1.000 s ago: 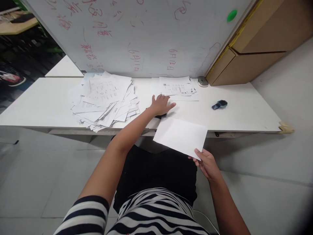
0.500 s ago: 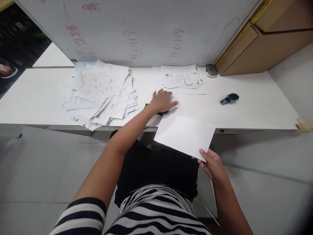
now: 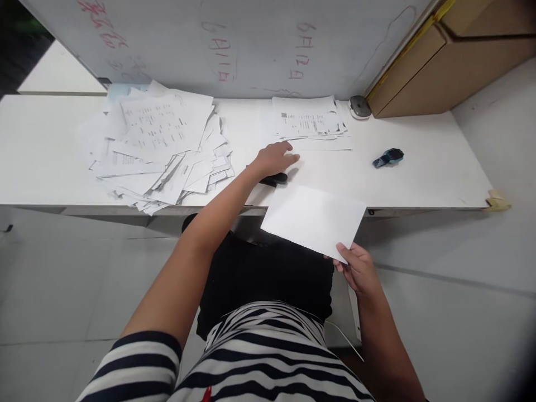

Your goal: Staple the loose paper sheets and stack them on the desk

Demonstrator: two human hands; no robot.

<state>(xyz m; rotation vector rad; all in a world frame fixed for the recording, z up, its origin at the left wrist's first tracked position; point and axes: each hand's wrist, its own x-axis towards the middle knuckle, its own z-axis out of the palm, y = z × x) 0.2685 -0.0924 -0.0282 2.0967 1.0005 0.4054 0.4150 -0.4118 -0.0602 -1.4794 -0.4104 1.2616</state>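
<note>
My right hand point(image 3: 359, 268) pinches the near right corner of a blank white sheet of paper point(image 3: 314, 219), thumb on top and fingers beneath. The sheet reaches over the table's front edge; whether it is a single sheet I cannot tell. My left hand point(image 3: 277, 158) is over the table just beyond the sheet, palm down, thumb apart from slightly bent fingers. Beneath its wrist lies a long black object point(image 3: 274, 179), mostly covered, its kind unclear. A stack of printed papers point(image 3: 307, 120) lies just beyond this hand.
A messy heap of printed papers point(image 3: 163, 145) covers the left part of the white table point(image 3: 435, 173). To the right lie a dark blue wristwatch-like object point(image 3: 388, 157) and a small grey-and-white device point(image 3: 359, 107). Behind stand a whiteboard point(image 3: 259, 44) and cardboard boxes point(image 3: 414, 78).
My left hand's spread fingers have drawn in and bent, showing more of the black object. My right hand keeps its hold on the paper. The camera view has shifted slightly.
</note>
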